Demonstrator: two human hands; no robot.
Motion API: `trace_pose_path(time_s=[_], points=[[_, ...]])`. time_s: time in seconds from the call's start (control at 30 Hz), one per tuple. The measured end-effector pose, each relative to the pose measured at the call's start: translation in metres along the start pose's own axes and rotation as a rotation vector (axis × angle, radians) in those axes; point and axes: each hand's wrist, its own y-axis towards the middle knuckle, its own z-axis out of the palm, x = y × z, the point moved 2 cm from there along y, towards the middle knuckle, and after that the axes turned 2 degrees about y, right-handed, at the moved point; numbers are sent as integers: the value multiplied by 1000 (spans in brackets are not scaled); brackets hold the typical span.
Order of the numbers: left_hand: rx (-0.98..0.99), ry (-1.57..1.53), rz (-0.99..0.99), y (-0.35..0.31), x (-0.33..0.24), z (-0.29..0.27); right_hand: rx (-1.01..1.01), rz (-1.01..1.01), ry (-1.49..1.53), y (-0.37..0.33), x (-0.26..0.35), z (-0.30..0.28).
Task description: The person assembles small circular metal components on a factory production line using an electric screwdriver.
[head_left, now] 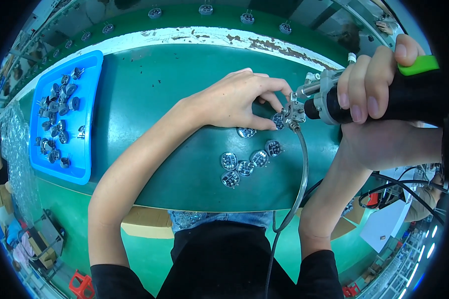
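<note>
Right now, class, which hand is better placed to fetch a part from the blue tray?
Probably the left hand: it is nearer the blue tray, though it is beside a round part. The right hand is farther off and wrapped around the black tool.

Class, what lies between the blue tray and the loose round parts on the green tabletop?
In the head view, the left forearm crosses between tray and round parts, green tabletop showing either side.

Green worktop [129, 114]: blue tray [91, 99] at left, small round components [245, 168] (some close together) around middle.
</note>
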Motion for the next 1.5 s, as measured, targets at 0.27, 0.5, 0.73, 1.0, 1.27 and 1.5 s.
trace_pose_path(time_s=[0.27,0.5,0.73,1.0,1.27,1.5], points=[[-5,-6,-7,0,2,0,-9,-7,1,4,-2,0],[31,-3,-16,1,1,-3,2,-28,-1,1,4,5],[73,-227,-77,-13,-5,-19,37,-107,26,-38,61,-63],[-1,-169,-285,-19,12,-69,-10,-70,74,-43,41,-82],[-596,751,-189,20,91,-101,7,-40,145,-32,25,-65],[-523,753,-259,54,89,-101,-2,-87,126,-35,24,-70]])
